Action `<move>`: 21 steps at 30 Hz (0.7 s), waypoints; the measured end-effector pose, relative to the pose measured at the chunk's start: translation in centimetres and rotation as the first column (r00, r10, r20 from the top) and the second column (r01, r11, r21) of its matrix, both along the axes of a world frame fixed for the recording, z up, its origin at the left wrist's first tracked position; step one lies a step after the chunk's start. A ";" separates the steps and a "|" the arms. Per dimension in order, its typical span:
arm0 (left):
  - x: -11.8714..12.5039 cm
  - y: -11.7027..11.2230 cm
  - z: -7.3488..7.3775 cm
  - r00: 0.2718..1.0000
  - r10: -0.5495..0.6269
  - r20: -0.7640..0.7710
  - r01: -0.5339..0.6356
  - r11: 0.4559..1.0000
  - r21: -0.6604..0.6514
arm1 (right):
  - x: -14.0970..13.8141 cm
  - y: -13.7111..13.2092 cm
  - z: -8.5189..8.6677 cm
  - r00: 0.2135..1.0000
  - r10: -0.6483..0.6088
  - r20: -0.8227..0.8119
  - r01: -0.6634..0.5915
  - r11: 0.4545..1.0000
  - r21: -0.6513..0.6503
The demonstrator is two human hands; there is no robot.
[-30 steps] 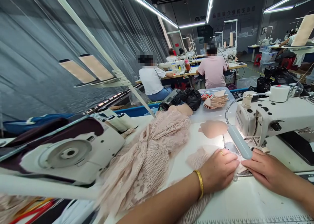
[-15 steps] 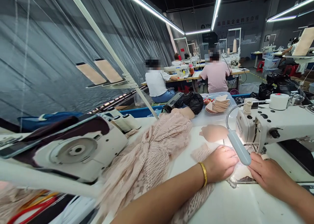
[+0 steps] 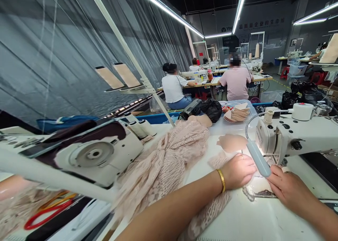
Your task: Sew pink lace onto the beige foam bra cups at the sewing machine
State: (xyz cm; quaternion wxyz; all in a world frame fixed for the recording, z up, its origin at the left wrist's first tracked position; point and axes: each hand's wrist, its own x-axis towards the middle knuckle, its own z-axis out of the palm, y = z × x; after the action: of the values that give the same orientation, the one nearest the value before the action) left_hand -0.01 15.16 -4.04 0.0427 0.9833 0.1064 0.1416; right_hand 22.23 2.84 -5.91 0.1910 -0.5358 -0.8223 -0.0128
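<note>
My left hand (image 3: 241, 171), with a gold bracelet (image 3: 221, 181) at the wrist, bends its fingers down on beige lace fabric (image 3: 219, 160) left of the sewing machine's needle area. Across from it, my right hand (image 3: 287, 188) keeps its fingers pressed together at the lit plate; what they pinch is hidden. A grey lamp (image 3: 258, 158) covers the gap between my hands and part of the stitching spot. The white sewing machine (image 3: 274, 131) stands just behind. A beige molded cup piece (image 3: 232, 143) lies beyond my left hand.
A heap of beige lace (image 3: 169, 160) covers the table's left part. Stacked cup pieces (image 3: 236, 113) sit in a clear bin behind. Thread cones (image 3: 128, 75) stand on a rack at left, above another machine (image 3: 97, 156). Two people (image 3: 175, 84) sit at machines farther back.
The camera has turned slightly left, so the surroundings sit farther right in view. Both hands stay at the needle area with almost no visible movement.
</note>
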 end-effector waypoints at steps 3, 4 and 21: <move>0.4 0.1 0.5 0.999 0.045 -0.002 -0.045 0.999 -0.009 | 0.0 0.1 0.1 1.000 -0.008 -0.016 0.008 1.000 -0.002; 0.6 0.1 0.6 0.998 0.064 0.005 -0.064 0.998 -0.006 | 0.0 0.1 0.1 1.000 -0.009 -0.025 0.009 1.000 0.001; -4.4 -16.2 0.7 0.932 0.332 0.149 0.153 0.012 -0.988 | -7.9 -4.8 2.6 0.162 -0.459 -0.874 -0.215 0.848 -0.485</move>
State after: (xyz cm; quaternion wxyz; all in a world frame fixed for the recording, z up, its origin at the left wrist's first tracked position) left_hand -4.44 -0.99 -3.31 0.7269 0.6171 0.2287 0.1964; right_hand 14.38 -1.93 -3.27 0.5228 -0.5117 -0.4235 0.5344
